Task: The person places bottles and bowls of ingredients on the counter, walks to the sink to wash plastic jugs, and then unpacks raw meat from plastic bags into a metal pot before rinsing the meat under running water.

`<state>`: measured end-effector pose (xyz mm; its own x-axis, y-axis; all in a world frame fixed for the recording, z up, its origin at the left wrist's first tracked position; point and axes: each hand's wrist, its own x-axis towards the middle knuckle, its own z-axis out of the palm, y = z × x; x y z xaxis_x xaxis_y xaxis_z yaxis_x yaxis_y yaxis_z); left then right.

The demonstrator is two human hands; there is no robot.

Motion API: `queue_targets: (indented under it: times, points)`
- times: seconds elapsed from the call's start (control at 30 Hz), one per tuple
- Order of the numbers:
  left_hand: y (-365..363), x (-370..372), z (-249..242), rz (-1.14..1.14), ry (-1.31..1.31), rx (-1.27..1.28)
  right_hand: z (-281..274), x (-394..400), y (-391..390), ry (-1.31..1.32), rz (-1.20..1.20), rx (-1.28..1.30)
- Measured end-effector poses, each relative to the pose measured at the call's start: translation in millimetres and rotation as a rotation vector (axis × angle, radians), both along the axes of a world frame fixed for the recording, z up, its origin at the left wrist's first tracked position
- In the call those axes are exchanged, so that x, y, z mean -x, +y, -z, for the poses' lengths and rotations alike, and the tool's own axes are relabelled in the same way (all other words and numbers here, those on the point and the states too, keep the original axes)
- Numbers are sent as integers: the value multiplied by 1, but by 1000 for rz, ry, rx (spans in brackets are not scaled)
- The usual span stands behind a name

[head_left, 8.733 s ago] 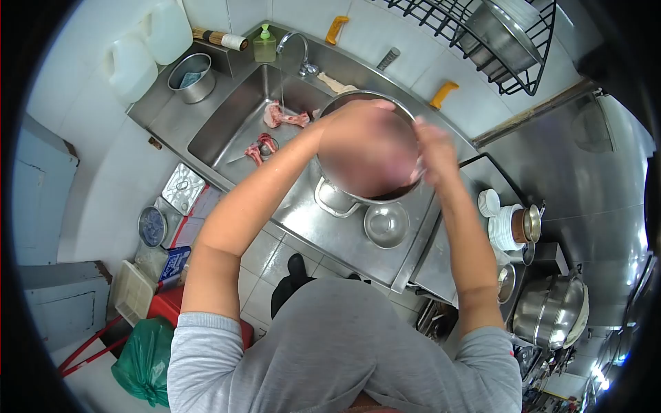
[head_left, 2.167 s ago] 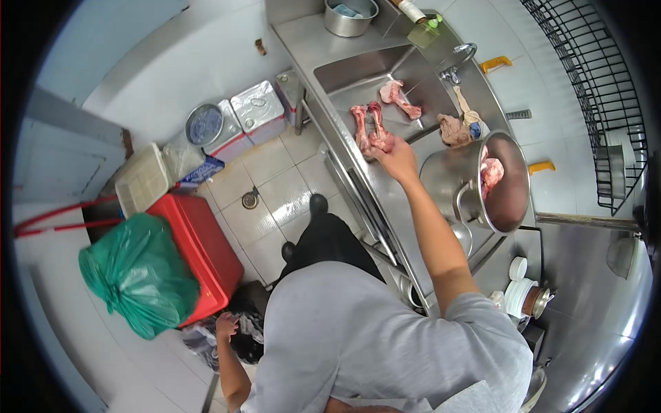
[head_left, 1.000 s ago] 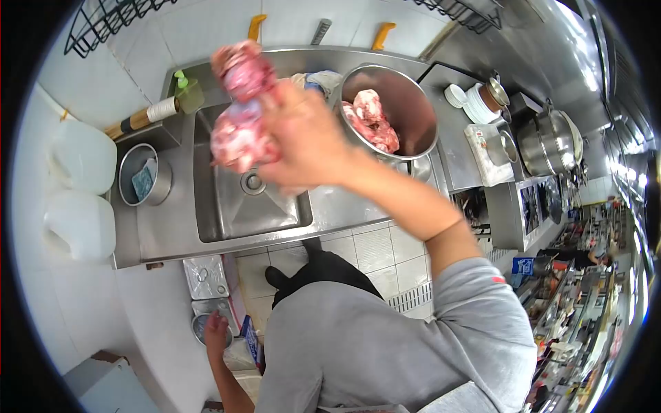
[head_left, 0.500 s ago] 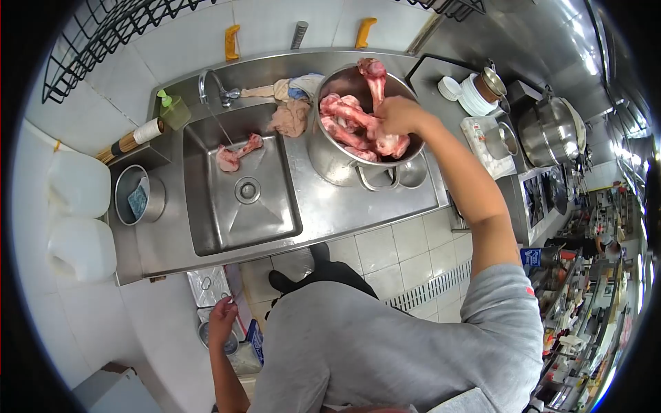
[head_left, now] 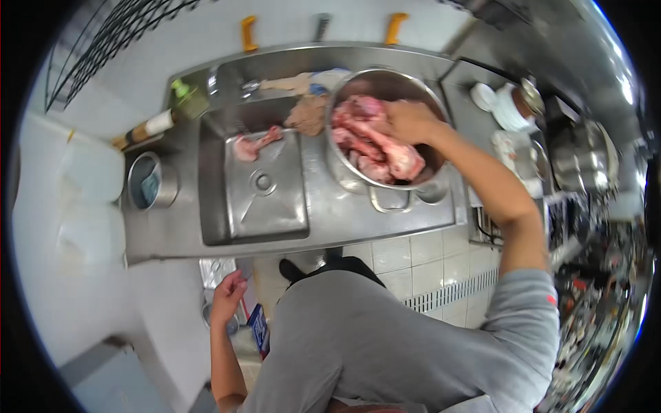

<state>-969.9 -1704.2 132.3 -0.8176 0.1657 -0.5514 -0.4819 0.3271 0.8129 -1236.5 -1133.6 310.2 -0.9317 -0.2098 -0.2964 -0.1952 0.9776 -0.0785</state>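
Observation:
A large steel stockpot (head_left: 344, 180) on the counter holds several raw, meaty bones (head_left: 375, 141). My right hand (head_left: 410, 122) reaches in over the pot's right side, its fingers closed on a bone lying in the pile; the fingertips are partly hidden. One more raw bone (head_left: 256, 144) rests in the steel sink (head_left: 265, 213). Low on the left, in front of the counter's edge, hangs my left hand (head_left: 228, 296), with loosely bent fingers and nothing visible in it.
A brown cloth (head_left: 308, 115) lies between sink and pot. The faucet (head_left: 213, 81) and a green soap bottle (head_left: 189, 100) stand behind the sink. A small pot (head_left: 151, 180) sits at left. White bowls (head_left: 511, 110) and a big lidded pot (head_left: 585, 157) are to the right.
The bone that stood upright in my right hand is now lowered among the others in the pot. My left hand remains low at the left. The whole view has shifted slightly.

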Motion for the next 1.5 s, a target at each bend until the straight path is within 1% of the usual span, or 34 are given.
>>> queue_targets:
  times: [0.03, 0.07, 0.1, 0.13, 0.2, 0.23, 0.3, 0.37, 0.4, 0.43, 0.5, 0.6, 0.63, 0.67, 0.73, 0.8, 0.83, 0.9, 0.97, 1.03, 1.07, 1.1, 1.13, 1.23, 1.27, 1.37, 1.43, 1.47, 1.5]
  points:
    - [3, -4, -9, -33, -29, 6, 1, -4, 1, 18, 18, -3]
    - [11, -1, -17, -59, -57, 8, -3, -4, -1, -28, 86, -97]
    - [13, 1, -21, -72, -81, 2, 17, 4, 17, 46, 46, -125]
    - [8, -1, -17, -55, -44, 9, 21, 7, 16, 32, 45, -96]
    - [5, -1, 0, -16, 42, 10, 25, 20, 12, -5, 6, -119]
    - [12, 1, -13, -36, 44, 17, 29, 19, 11, -33, -6, -129]
    - [31, 27, -37, -46, 77, 13, 35, 8, 24, -1, -72, -100]
    - [42, 49, -54, 34, 146, 80, 31, 0, 20, -5, -60, -108]
    - [52, 67, -69, 60, 162, 101, 36, 1, 20, -3, -72, -102]
    - [58, 84, -78, 90, 178, 127, 38, 3, 20, -45, -87, -114]
    - [59, 126, -49, 172, 380, 125, 37, 9, 18, -123, -105, -137]
    - [66, 201, -34, 372, 581, 370, 12, -8, 6, -90, -26, -218]
    - [70, 229, -32, 430, 593, 466, -1, -14, -5, -79, -16, -253]
    - [73, 253, -30, 480, 586, 569, -16, -27, -19, 51, 148, -142]
    - [75, 303, 0, 464, 705, 656, -38, -46, -39, 36, 147, -49]
    - [90, 349, 28, 432, 700, 725, -14, -63, -42, -48, 140, -17]
    - [89, 372, 57, 461, 660, 806, 6, -69, -41, 87, 81, -78]
    - [108, 420, 125, 541, 616, 947, 4, -73, -50, 107, 139, -17]
    - [119, 446, 190, 620, 641, 1001, 3, -77, -54, 149, 170, -16]
    - [131, 452, 233, 645, 754, 1075, 12, -82, -44, 202, 133, 16]
    - [136, 466, 269, 679, 627, 1102, 11, -84, -48, 193, 191, 3]
    - [140, 468, 286, 706, 649, 1207, 10, -85, -51, 183, 240, -2]
    - [148, 466, 285, 729, 629, 1302, 10, -87, -52, 194, 253, 16]
    - [156, 472, 282, 814, 650, 1286, 15, -91, -52, 225, 283, 85]
    - [155, 474, 291, 865, 585, 1246, 18, -93, -53, 232, 304, 109]
    - [152, 438, 280, 901, 460, 1131, 19, -95, -55, 234, 357, 193]
    - [144, 411, 289, 781, 427, 995, 17, -94, -58, 218, 398, 253]
    - [141, 407, 299, 882, 385, 927, 16, -94, -59, 287, 396, 235]
    - [136, 402, 297, 983, 335, 859, 18, -96, -62, 351, 393, 221]
